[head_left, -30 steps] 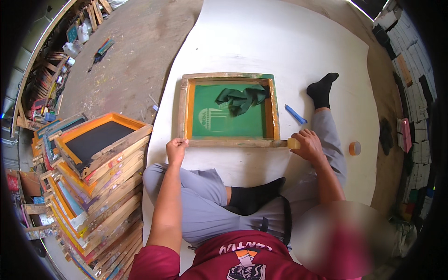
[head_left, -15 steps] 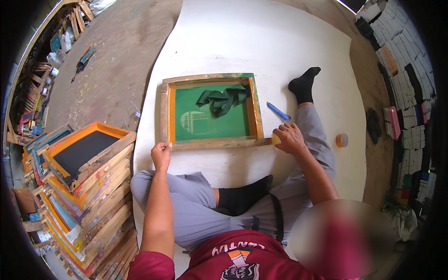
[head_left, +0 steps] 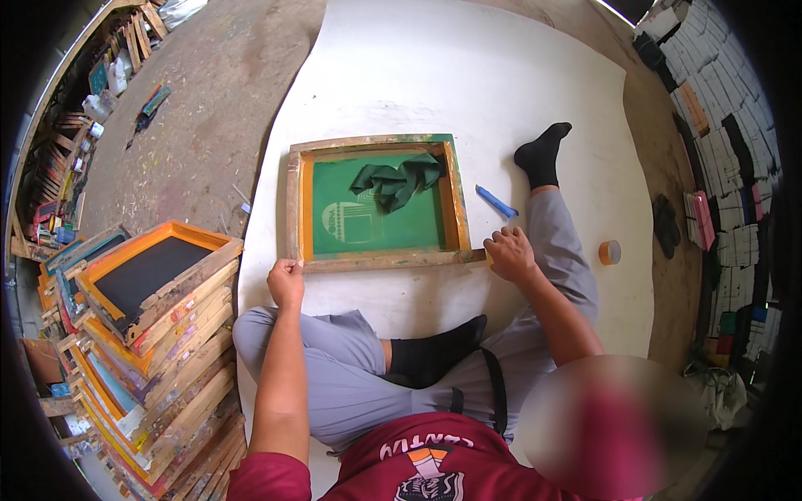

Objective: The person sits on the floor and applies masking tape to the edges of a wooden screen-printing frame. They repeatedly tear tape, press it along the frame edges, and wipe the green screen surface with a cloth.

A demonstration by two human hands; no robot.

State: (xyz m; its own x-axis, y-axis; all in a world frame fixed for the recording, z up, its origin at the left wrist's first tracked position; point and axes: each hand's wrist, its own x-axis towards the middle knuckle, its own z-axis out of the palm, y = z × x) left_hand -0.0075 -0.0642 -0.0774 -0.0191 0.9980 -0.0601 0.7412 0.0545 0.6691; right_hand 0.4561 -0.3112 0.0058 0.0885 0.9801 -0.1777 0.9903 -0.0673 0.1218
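A wooden screen-printing frame with green mesh lies flat on the white sheet before me. A crumpled dark green cloth rests on the mesh. My left hand is closed in a pinch at the frame's near left corner, where a strip of brown tape seems to start. This strip runs along the near side and sticks out past the right corner to my right hand. That hand is closed around a yellowish tape roll, mostly hidden by the fingers.
A blue box cutter lies right of the frame, near my outstretched leg. Another tape roll sits beyond that leg. Stacked screen frames stand close on my left. White bundles are piled along the right side.
My right hand has shifted slightly left and its fingers have curled further over the roll, which shows less now. My left hand stays at the corner, and the frame lies nearly as before.
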